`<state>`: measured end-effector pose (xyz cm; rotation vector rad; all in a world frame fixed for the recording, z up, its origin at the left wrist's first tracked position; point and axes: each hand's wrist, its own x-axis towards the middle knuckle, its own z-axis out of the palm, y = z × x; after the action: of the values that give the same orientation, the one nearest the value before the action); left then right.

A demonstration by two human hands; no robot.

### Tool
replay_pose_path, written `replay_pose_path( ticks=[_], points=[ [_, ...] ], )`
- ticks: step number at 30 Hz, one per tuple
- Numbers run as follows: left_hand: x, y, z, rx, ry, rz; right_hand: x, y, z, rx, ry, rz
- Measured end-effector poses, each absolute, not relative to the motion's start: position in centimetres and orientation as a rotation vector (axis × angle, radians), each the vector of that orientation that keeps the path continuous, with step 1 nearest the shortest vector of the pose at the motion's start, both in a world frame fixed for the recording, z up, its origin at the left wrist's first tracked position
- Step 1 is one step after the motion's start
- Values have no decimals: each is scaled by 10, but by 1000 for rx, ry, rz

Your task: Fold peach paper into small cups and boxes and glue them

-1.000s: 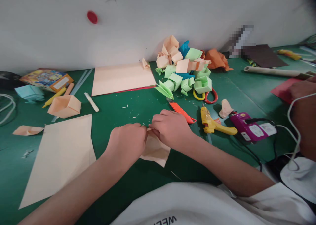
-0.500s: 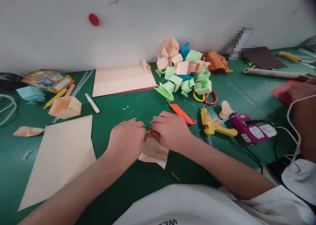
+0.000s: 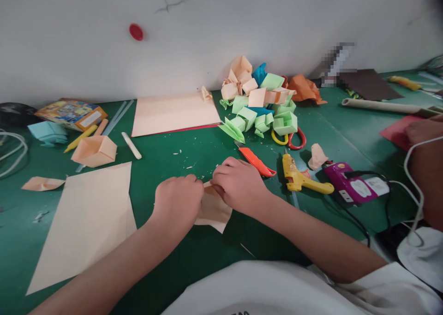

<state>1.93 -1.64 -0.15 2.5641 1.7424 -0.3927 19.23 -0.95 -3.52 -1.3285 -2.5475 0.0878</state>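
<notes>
Between my two hands is a small piece of peach paper (image 3: pixel 215 210), its far edge pinched and its near corner hanging loose. My left hand (image 3: pixel 177 203) has its fingers curled closed on the paper's left side. On the upper right part, my right hand (image 3: pixel 239 184) grips the same sheet with bent fingers. My fingertips are mostly hidden behind the knuckles. Just beyond my right hand lies an orange box cutter (image 3: pixel 258 161). A yellow glue gun (image 3: pixel 294 174) rests to the right of it.
Large peach sheets (image 3: pixel 86 218) lie at left, with a folded peach box (image 3: pixel 95 151) behind. Folded paper pieces (image 3: pixel 263 105) pile up near the wall. Scissors (image 3: pixel 296 139), a purple power strip (image 3: pixel 355 182) with cords, and another person's hand (image 3: pixel 420 133) on red paper are at right.
My left hand has shifted slightly down and away from my right, showing more of the paper's far edge between them. The paper's loose corner has swung a little left. The view has tilted slightly.
</notes>
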Motion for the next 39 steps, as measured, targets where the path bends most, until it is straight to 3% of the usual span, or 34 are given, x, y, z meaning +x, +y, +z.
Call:
replay_pose_path(
  ticks=[32,39],
  points=[
    [16,-15,-1,2503,1761,-345,186,-10,-38,-1350,-2503,50],
    [12,-7,8,2498,1819,-335,195,-9,-22,-1411,-2192,423]
  ],
)
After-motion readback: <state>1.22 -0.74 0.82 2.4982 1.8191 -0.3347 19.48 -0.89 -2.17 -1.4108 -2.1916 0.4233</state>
